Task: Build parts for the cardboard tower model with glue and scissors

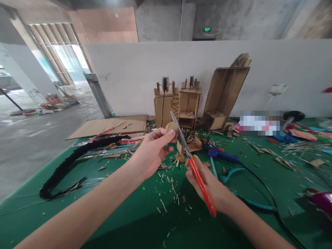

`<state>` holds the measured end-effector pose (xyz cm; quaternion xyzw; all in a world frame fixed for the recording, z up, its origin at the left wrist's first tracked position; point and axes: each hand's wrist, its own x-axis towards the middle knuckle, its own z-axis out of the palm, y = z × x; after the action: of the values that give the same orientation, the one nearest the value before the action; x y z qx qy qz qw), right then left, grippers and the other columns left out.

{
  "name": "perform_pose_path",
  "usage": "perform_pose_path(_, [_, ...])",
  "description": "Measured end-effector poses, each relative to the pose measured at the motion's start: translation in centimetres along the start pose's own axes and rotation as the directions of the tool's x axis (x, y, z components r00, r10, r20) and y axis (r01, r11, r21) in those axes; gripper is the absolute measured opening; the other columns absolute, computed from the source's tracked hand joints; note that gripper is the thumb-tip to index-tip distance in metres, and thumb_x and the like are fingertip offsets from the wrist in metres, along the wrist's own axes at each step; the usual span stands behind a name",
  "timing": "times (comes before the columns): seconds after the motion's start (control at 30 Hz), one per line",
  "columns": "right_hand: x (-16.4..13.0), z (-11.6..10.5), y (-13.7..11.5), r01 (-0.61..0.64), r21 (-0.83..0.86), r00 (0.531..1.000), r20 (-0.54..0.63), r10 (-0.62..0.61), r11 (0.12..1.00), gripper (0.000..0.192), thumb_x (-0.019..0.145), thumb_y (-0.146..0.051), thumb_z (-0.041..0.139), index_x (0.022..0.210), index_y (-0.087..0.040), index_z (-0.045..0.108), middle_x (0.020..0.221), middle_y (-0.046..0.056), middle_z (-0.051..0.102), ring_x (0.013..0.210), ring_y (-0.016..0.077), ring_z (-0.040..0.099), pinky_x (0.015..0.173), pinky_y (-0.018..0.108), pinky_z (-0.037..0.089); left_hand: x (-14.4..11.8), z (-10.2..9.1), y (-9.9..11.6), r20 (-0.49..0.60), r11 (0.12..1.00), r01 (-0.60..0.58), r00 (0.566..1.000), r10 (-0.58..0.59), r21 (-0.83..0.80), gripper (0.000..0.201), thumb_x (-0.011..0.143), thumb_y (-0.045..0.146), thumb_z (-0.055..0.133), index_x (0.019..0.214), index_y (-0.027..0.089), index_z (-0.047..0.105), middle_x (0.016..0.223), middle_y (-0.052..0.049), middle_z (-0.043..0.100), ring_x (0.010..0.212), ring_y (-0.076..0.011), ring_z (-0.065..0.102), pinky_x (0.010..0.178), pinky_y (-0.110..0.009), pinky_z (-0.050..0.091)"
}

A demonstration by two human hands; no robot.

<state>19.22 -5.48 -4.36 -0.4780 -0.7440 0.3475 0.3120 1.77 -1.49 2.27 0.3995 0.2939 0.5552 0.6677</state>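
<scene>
- Small round brown cardboard piece [171,127]: we pinch it in our left hand [150,152] fingertips, above the green table [129,214].
- Orange-handled scissors [193,166]: our right hand [207,185] clamps the handles, blades beside the piece.
- We judge short, steady snips best.

Left hand [150,152] pinches small round cardboard piece [171,127] between thumb and fingers; right hand [207,185] grips orange-handled scissors [193,169], blades up beside it. Green table [145,221] littered with scraps; blue glue gun [221,154] near
</scene>
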Motion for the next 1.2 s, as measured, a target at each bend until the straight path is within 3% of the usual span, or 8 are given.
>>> perform_pose_path(0.17, [0.2, 0.0, 0.4, 0.013, -0.167, 1.000, -0.014, -0.015, 0.986, 0.026, 0.094, -0.047, 0.033, 0.084, -0.023, 0.038, 0.084, 0.002, 0.050, 0.072, 0.0181, 0.051, 0.065, 0.034, 0.044, 0.0, 0.1, -0.2, 0.011, 1.000, -0.014, 1.000, 0.014, -0.013, 0.022, 0.075, 0.018, 0.070, 0.060, 0.015, 0.055, 0.072, 0.001, 0.059, 0.069, -0.0086, 0.053, 0.057, -0.022, 0.039])
perform_pose_path(0.43, [0.2, 0.4, 0.3, -0.006, -0.216, 0.999, -0.033, -0.001, 0.976, 0.021, 0.092, -0.041, 0.038, 0.080, -0.024, 0.033, 0.072, -0.001, 0.048, 0.058, 0.0158, 0.047, 0.052, 0.030, 0.040, -0.2, 0.5, -0.3, -0.027, 0.998, -0.018, 0.999, 0.016, -0.068, 0.023, 0.075, 0.013, 0.069, 0.060, 0.014, 0.052, 0.072, 0.000, 0.057, 0.071, -0.0087, 0.054, 0.058, -0.022, 0.041])
perform_pose_path(0.57, [0.1, 0.5, -0.3, -0.004, -0.187, 0.999, -0.046, -0.005, 0.982, 0.022, 0.092, -0.040, 0.039, 0.078, -0.025, 0.030, 0.066, -0.003, 0.046, 0.053, 0.0144, 0.045, 0.048, 0.028, 0.038, -0.4, 0.7, -0.2, -0.046, 0.999, -0.045, 0.998, 0.044, -0.029, 0.022, 0.074, 0.016, 0.070, 0.063, 0.015, 0.051, 0.073, 0.001, 0.057, 0.070, -0.0094, 0.053, 0.056, -0.022, 0.039])
perform_pose_path(0.77, [0.2, 0.7, -0.6, 0.033, -0.166, 0.996, -0.075, -0.046, 0.986, 0.026, 0.091, -0.042, 0.042, 0.075, -0.025, 0.031, 0.067, -0.002, 0.047, 0.055, 0.0144, 0.046, 0.051, 0.030, 0.040, -0.5, 0.7, -0.1, -0.042, 0.945, -0.182, 0.979, 0.201, 0.273, 0.021, 0.078, 0.028, 0.067, 0.065, 0.016, 0.056, 0.065, 0.003, 0.054, 0.060, -0.0076, 0.045, 0.056, -0.023, 0.035])
perform_pose_path(0.97, [0.3, 0.4, -0.1, 0.046, -0.146, 0.996, -0.067, -0.056, 0.988, 0.026, 0.092, -0.043, 0.040, 0.076, -0.023, 0.035, 0.074, -0.001, 0.045, 0.059, 0.0137, 0.044, 0.056, 0.032, 0.041, -0.4, 0.4, 0.5, -0.028, 0.962, -0.140, 0.988, 0.150, 0.236, 0.021, 0.074, 0.024, 0.070, 0.060, 0.015, 0.058, 0.065, 0.002, 0.058, 0.059, -0.0079, 0.046, 0.060, -0.024, 0.035])
perform_pose_path(1.2, [-0.2, 0.0, -0.3, 0.043, 0.092, 0.998, 0.034, -0.047, 0.995, 0.028, 0.092, -0.050, 0.037, 0.085, -0.024, 0.032, 0.072, -0.004, 0.040, 0.059, 0.0112, 0.041, 0.055, 0.027, 0.040, -0.2, 0.2, 0.3, 0.025, 0.977, -0.109, 0.994, 0.106, 0.183, 0.021, 0.073, 0.022, 0.071, 0.058, 0.016, 0.058, 0.061, 0.003, 0.057, 0.057, -0.0072, 0.046, 0.059, -0.023, 0.035])
